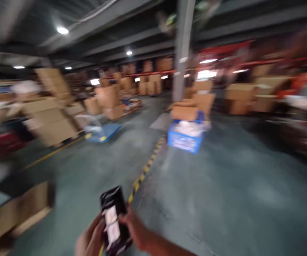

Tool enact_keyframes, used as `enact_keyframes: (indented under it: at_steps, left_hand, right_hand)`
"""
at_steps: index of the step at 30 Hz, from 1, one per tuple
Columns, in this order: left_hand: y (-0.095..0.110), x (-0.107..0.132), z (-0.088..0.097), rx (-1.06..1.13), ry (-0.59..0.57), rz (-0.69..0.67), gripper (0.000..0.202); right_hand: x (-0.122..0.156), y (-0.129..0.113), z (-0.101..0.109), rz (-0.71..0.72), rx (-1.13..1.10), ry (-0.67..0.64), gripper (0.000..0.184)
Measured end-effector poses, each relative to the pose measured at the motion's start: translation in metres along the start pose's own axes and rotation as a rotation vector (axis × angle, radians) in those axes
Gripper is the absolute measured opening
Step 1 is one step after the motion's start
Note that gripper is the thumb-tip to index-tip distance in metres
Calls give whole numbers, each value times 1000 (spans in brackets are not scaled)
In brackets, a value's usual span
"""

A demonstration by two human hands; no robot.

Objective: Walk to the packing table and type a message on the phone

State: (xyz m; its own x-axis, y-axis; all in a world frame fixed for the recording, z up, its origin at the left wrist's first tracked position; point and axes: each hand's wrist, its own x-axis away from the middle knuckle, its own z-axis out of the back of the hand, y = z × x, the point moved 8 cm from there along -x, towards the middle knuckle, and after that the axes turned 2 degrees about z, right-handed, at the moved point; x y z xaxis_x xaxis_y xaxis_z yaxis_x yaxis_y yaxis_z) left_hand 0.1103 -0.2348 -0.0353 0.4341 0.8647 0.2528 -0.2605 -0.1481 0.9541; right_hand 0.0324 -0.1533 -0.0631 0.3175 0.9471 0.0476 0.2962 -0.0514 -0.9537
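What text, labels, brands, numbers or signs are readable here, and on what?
None readable; the view is motion-blurred.
White label on the black package: too blurred to read.
White markings on the blue crate, possibly lettering: too blurred.
Cardboard boxes: no print can be made out.

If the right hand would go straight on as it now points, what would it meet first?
Probably the black item, which the right hand already touches; blur leaves depth beyond it unclear.

Blk glossy item btwn L fingers & R fingers
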Motion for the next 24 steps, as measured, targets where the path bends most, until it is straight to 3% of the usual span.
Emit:
enact_keyframes:
  at_steps: [1,3,4,8,12,16,20,24]
  left_hand:
    - [-7,11,35,29,90,5,52]
    - [0,27,85,18,141,-199,45]
    - [-3,30,112,16,206,-218,42]
    - [-27,43,223,18,483,-203,41]
    - [-67,76,338,29,705,-154,51]
    - [-105,108,446,69,830,-90,56]
    - [-128,130,537,78,920,-29,61]
    - [-143,129,608,95,943,25,58]
  right_hand:
    - [-9,6,-24,-45,-36,-51,82]
    - [-30,14,-63,-90,-28,-110,87]
    - [-41,19,-84,-112,-14,-163,87]
    - [-73,52,-182,-141,94,-401,82]
    - [-72,99,-302,-202,150,-636,84]
    - [-70,146,-422,-272,63,-792,85]
    - [-74,185,-520,-344,-71,-884,83]
    - [-88,217,-594,-440,-192,-973,80]
